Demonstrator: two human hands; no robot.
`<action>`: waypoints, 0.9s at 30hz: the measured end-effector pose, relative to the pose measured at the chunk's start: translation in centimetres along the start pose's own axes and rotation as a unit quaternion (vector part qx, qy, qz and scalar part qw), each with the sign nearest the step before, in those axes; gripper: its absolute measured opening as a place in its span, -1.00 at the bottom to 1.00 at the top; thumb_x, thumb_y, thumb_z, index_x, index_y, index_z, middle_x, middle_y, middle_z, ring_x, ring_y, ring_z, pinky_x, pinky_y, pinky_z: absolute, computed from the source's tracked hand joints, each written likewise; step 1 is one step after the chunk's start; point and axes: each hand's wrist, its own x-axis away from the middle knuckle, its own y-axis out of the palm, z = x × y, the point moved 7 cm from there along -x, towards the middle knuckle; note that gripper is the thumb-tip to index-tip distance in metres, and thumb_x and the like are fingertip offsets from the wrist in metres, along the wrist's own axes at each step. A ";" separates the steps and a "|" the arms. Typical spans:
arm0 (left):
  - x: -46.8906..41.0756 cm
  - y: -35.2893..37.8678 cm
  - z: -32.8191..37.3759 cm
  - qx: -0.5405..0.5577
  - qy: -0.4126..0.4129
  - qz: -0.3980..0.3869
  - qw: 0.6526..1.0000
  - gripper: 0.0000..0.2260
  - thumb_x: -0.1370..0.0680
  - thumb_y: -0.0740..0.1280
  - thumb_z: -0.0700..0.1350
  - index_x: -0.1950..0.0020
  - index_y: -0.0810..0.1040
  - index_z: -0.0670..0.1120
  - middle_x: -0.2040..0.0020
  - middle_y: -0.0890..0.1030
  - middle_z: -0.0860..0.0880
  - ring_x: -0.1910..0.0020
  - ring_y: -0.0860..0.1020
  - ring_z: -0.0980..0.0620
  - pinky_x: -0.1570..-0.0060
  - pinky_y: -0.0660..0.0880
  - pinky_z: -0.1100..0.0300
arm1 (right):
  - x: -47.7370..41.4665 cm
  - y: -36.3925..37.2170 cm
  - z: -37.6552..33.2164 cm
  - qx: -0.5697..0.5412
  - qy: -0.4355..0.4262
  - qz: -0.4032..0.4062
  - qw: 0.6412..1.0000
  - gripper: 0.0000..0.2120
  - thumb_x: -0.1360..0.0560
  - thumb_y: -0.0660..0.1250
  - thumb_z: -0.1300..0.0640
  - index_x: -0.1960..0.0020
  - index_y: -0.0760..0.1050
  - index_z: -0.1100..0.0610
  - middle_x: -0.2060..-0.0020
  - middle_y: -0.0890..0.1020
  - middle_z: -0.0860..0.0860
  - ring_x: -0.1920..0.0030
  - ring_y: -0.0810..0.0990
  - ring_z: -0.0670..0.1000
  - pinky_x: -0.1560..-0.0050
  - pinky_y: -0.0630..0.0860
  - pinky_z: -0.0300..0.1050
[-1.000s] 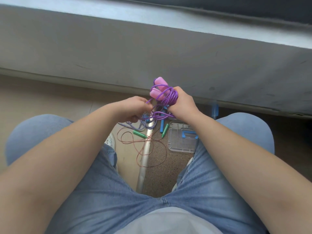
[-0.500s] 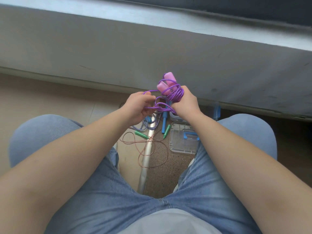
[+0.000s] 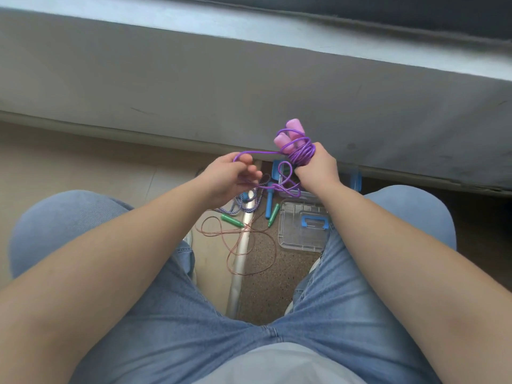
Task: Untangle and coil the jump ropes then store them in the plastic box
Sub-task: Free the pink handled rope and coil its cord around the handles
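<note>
Purple jump rope [image 3: 300, 155] lies mostly wound round its pink handles [image 3: 289, 135] in the right hand's [image 3: 315, 167] closed grip above the clear plastic box [image 3: 302, 228], while the left hand [image 3: 230, 178], fingers curled on the loose tail, would do best feeding it taut for even turns.

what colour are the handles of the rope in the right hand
Pink handles, seen in the head view.

Both forearms extended — right grip [image 3: 315, 167] fisted, left grip [image 3: 230, 177] loosely curled.
</note>
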 end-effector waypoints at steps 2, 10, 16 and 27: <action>0.3 0.5 0.3 0.110 -0.024 0.002 0.994 -0.86 -0.66 0.17 -0.22 -0.03 0.52 -0.12 0.45 0.24 0.04 0.53 0.30 0.09 0.24 0.57 0.14 | -0.1 0.0 0.1 0.002 -0.003 0.005 1.000 -0.75 -0.43 0.31 0.20 -0.11 0.47 0.13 0.02 0.63 0.16 0.01 0.60 0.25 -0.04 0.59 0.11; 0.8 -0.4 -1.0 -0.597 0.019 -0.053 0.800 -0.83 -0.47 0.45 0.09 -0.03 0.61 0.10 0.24 0.66 0.12 0.26 0.58 0.15 0.28 0.44 0.24 | -0.8 -1.1 0.8 0.005 0.014 0.022 1.000 -0.76 -0.42 0.32 0.26 -0.07 0.45 0.10 0.01 0.61 0.14 0.03 0.59 0.22 0.03 0.58 0.03; 0.5 -1.1 -1.2 -0.625 -0.020 -0.084 0.776 -0.75 -0.46 0.47 0.14 -0.08 0.58 0.12 0.31 0.70 0.15 0.29 0.64 0.29 0.19 0.52 0.23 | -0.7 -0.5 0.7 0.008 -0.003 0.016 1.000 -0.74 -0.42 0.33 0.26 -0.09 0.47 0.11 0.02 0.60 0.12 0.06 0.59 0.19 0.10 0.53 -0.03; 0.2 -1.9 -1.3 -0.693 -0.050 -0.074 0.716 -0.50 -0.60 0.05 0.34 0.10 0.65 0.05 0.33 0.65 0.02 0.20 0.59 0.00 0.07 0.50 0.11 | -0.5 -0.3 -0.3 0.089 -0.063 0.010 0.994 -0.74 -0.42 0.30 0.30 -0.06 0.40 0.06 0.03 0.52 0.10 0.09 0.50 0.20 0.13 0.40 -0.03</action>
